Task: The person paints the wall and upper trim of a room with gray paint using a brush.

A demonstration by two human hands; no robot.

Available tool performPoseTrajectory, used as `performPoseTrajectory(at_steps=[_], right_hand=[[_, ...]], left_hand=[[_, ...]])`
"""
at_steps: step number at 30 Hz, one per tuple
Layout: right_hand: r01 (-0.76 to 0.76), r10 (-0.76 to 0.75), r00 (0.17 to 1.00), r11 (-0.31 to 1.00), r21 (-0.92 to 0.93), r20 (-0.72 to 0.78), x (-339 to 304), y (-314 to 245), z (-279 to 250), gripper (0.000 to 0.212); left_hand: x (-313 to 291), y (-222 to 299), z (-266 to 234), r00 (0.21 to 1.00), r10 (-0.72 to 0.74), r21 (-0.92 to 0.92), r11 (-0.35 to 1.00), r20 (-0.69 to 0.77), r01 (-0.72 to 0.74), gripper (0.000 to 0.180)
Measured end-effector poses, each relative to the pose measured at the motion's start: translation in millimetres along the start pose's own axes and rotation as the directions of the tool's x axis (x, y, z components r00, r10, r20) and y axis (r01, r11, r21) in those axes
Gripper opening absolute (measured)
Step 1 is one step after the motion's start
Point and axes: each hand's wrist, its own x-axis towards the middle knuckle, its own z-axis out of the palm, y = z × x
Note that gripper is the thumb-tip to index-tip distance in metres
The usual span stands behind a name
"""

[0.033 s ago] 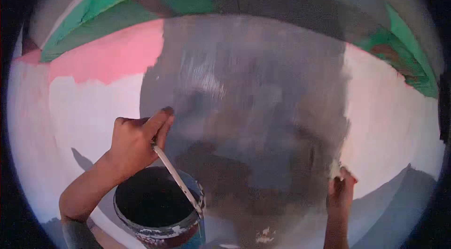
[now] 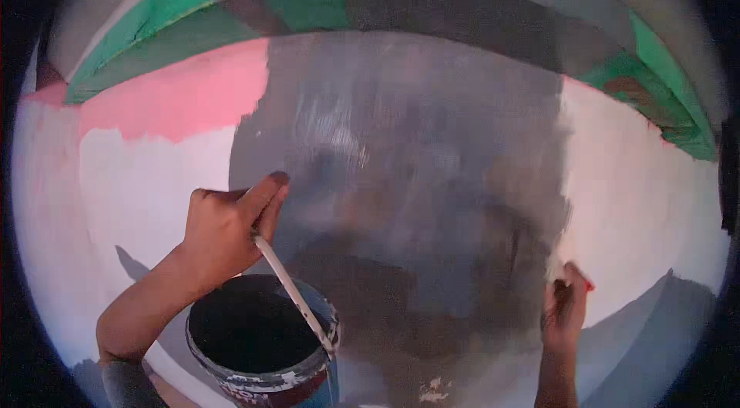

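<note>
My left hand (image 2: 231, 227) is closed around the pale handle (image 2: 293, 292) of a paint bucket (image 2: 266, 381). The bucket hangs below it, with a dark inside and paint smears along its rim. At the right, my right hand (image 2: 565, 308) is closed on what looks like a paintbrush, of which a small red end (image 2: 590, 285) shows beside the fingers; its bristles are hidden. This hand is at the right edge of a large dark grey painted patch (image 2: 416, 169), where it meets the white wall (image 2: 624, 200).
Above runs a ledge (image 2: 455, 7) painted green and grey. A pink band (image 2: 177, 96) lies under it at the left, over more white wall (image 2: 154, 192). Shadows fall on the lower wall, and a pale flaked spot (image 2: 435, 389) shows at the bottom.
My right hand has shifted slightly up and to the right along the grey edge. My left hand and the bucket have hardly moved.
</note>
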Motion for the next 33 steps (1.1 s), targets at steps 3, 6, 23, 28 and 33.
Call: performPoseTrajectory(at_steps=[3,6,23,28,33], right_hand=[[0.111,-0.100,0.990,0.989,0.100,-0.103,16,-31,74,0.015],[0.278,-0.288,0.952,0.956,0.098,0.104,65,-49,95,0.021],[0.701,-0.698,0.547,0.683,0.203,0.462,122,-137,288,0.015],[0.785,-0.750,0.447,0.590,0.187,0.488,140,-175,283,0.019],[0.937,-0.769,0.297,0.350,-0.016,0.566,145,-194,271,0.021]], left_hand=[[20,2,-5,1.000,-0.005,0.002,1.000,-0.024,0.005,0.007],[35,-3,-13,0.996,-0.067,0.039,0.997,0.062,0.065,0.016],[102,-34,-28,0.985,0.116,0.326,0.943,-0.128,-0.069,0.041],[121,-34,-30,0.969,0.159,0.311,0.946,-0.188,-0.095,0.049],[137,-44,-20,0.984,0.102,0.476,0.879,-0.148,-0.019,0.059]])
